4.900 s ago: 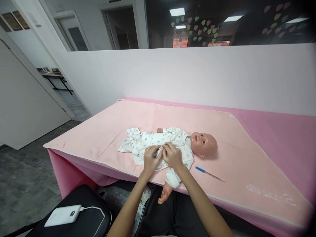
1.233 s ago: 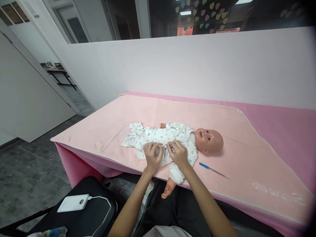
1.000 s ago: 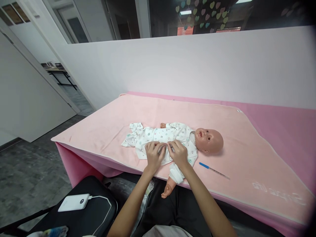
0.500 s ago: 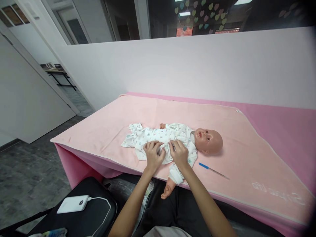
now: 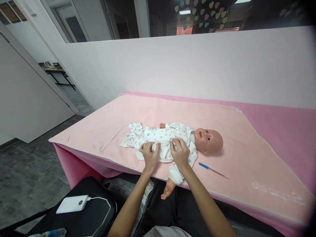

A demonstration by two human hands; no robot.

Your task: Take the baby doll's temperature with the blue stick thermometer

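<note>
On the pink counter (image 5: 259,131) both hands, left hand (image 5: 149,155) and right hand (image 5: 180,153), pinch the doll's romper (image 5: 160,136) front at its belly, so I'd keep the edges taut and lined up.

Both forearms bare to the elbow; no sleeves, watch or rings visible. Left hand (image 5: 149,155) and right hand (image 5: 180,153) ungloved, fingers slender, nails short and plain as far as can be told. Dark, near-black garment over the lap; pale grey cloth edge at the bottom of the view.
</note>
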